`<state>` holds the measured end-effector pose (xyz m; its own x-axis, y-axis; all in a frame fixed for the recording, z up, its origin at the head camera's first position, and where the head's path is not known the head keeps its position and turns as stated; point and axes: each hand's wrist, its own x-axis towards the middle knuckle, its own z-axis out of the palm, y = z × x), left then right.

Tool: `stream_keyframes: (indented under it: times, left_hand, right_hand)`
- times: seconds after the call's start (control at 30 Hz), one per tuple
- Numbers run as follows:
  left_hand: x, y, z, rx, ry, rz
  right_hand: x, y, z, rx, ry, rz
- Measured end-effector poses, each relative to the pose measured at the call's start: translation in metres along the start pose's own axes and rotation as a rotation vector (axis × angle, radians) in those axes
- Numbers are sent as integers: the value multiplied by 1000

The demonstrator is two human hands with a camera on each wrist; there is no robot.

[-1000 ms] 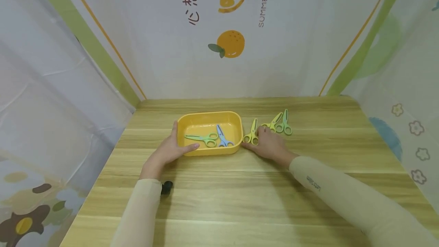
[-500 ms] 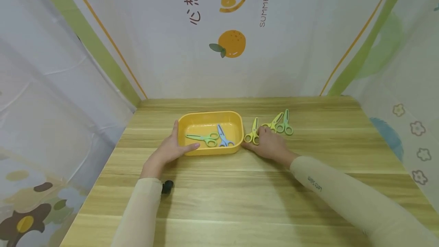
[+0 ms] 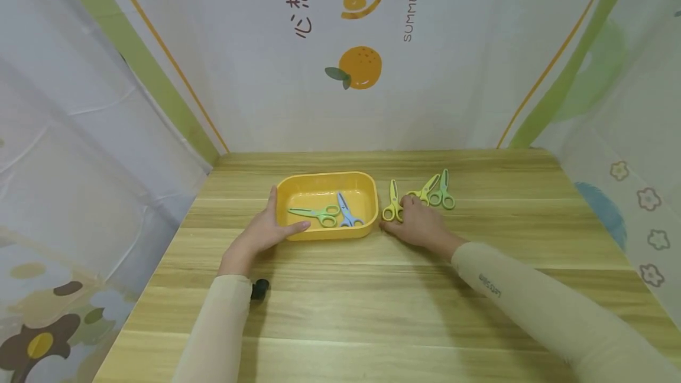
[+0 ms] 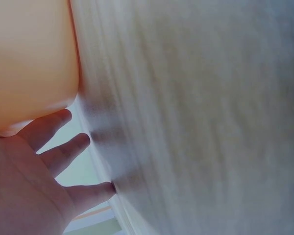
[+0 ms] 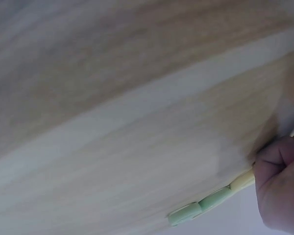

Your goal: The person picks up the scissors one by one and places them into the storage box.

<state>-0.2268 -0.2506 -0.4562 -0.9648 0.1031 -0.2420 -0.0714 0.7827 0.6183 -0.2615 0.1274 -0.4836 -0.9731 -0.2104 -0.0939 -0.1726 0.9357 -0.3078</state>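
Observation:
A yellow plastic tray (image 3: 326,175) stands on the table, with green scissors (image 3: 326,217) and blue scissors (image 3: 346,210) lying in it. My left hand (image 3: 260,230) holds its left end, thumb over the front rim. In the left wrist view the fingers (image 4: 66,152) spread along the tray's outer wall. Just right of the tray, my right hand (image 3: 421,223) pinches yellow scissors (image 3: 393,195) near the handles, blades pointing away from me. The hand covers part of one finger loop. In the right wrist view the fingers (image 5: 279,152) are curled close to the tabletop.
Beyond the right hand lie a second pair of yellow scissors (image 3: 430,184) and another green pair (image 3: 444,188), close together. The wooden table (image 3: 340,312) meets a printed white curtain (image 3: 447,99) at the back. A small black object (image 3: 259,289) shows beside the left wrist.
The yellow scissors at my right hand have shifted slightly and turned a little more upright in the view. My right hand has edged right, away from the tray. The left hand stays put.

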Motion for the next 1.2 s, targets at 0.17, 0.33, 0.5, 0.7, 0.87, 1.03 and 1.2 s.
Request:
stream_keyframes:
  times: [0.17, 0.33, 0.5, 0.7, 0.87, 1.03, 1.2]
  left_hand:
    - [0, 1, 0, -6, -3, -8]
    - [0, 0, 0, -9, 6, -5]
    - [1, -1, 1, -16, 5, -3]
    - [1, 0, 0, -15, 3, -9]
    - [1, 2, 0, -1, 8, -7]
    - [-1, 2, 0, -7, 8, -6]
    - [-2, 1, 0, -3, 12, 1]
  right_hand:
    - [1, 1, 0, -14, 2, -3]
    - [3, 5, -2, 25, -3, -32]
    - [5, 13, -5, 177, -15, -40]
    - [5, 13, -18, 322, -14, -61]
    - [6, 11, -40, 346, 38, -80]
    - [2, 6, -66, 395, 52, -90]
    - [2, -5, -91, 530, 44, -144]
